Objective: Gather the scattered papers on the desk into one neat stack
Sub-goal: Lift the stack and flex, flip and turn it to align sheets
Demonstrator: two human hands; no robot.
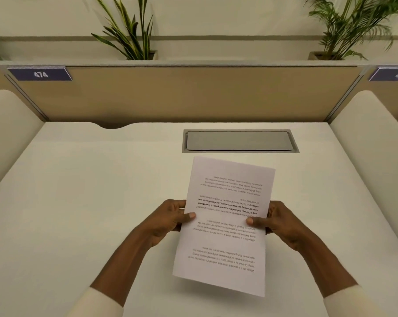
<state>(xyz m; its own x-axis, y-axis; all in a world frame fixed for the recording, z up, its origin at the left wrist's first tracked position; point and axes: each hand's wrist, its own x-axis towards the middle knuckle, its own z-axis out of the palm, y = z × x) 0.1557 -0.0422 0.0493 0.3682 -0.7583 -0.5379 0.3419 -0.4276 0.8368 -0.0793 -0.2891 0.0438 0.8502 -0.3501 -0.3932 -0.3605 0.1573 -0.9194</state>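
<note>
While my cream sleeves (106,302) sat at the near edge of the view, I held the papers (225,225) up off the desk (79,202) between both hands, a soft shadow lying on the desk under their near edge. My left hand (168,221) was closed on the left side of the papers, thumb pressed flat across the printed face and fingers curled behind. My right hand (282,223) gripped the right side the same way, thumb on top, fingers hidden at the back. From the front the papers looked like one sheet with even edges; I could not tell how many lay behind it. They were turned slightly clockwise, and the printed text ran upside down to me, with a few bold lines just between my two thumbs.

Just beyond the far edge of the papers, a grey metal cable hatch (239,141) was set into the desk, its lid shut. Further beyond the papers rose a tan divider panel (193,94), carrying a dark number tag (41,74) reading 474 far to the left and another tag (397,74) far to the right. White rounded side screens (8,124) flanked the desk on either side of the papers. Past the panel, two potted plants stood, one (129,30) up and left of the papers, one (349,26) up and right.
</note>
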